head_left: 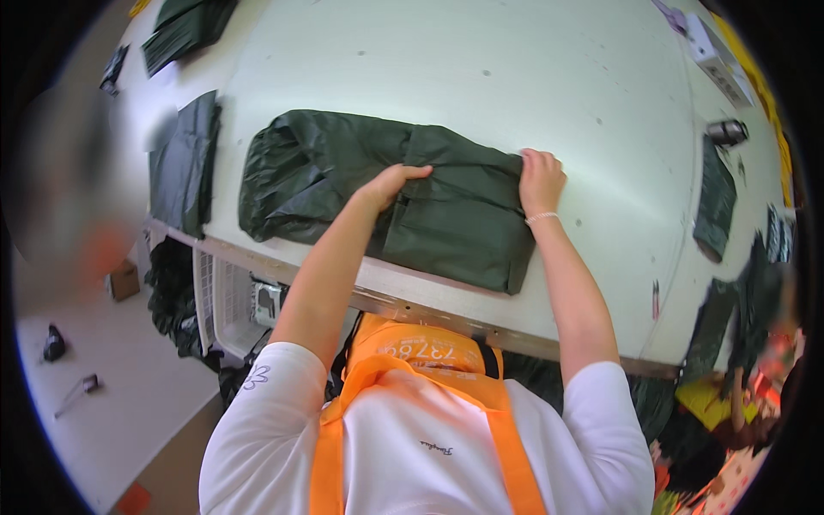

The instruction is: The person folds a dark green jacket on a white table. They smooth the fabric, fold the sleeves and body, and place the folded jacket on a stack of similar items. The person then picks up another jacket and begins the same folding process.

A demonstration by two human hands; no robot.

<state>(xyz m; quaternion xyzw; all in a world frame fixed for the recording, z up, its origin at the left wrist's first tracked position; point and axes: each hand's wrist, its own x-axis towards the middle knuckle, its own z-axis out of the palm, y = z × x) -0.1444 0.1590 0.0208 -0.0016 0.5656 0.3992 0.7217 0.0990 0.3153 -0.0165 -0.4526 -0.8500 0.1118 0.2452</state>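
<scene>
A dark green garment (463, 227) of thin, slightly shiny fabric lies folded on the white table in front of me. Its left end is gathered and wrinkled, while the right part is flatter, with a fold line across the middle. My left hand (390, 186) grips the fabric at that middle fold, thumb on top and the other fingers mostly hidden. At the far right corner my right hand (541, 182) is closed on the garment's edge, its fingers bent over the fabric.
More folded dark green pieces lie left (184, 163) and far left (184, 34) on the white table (515, 69). A white plastic basket (225, 300) stands below its front edge. On the right are a dark cylinder (728, 132), a white box (719, 60) and a small red tool (656, 300).
</scene>
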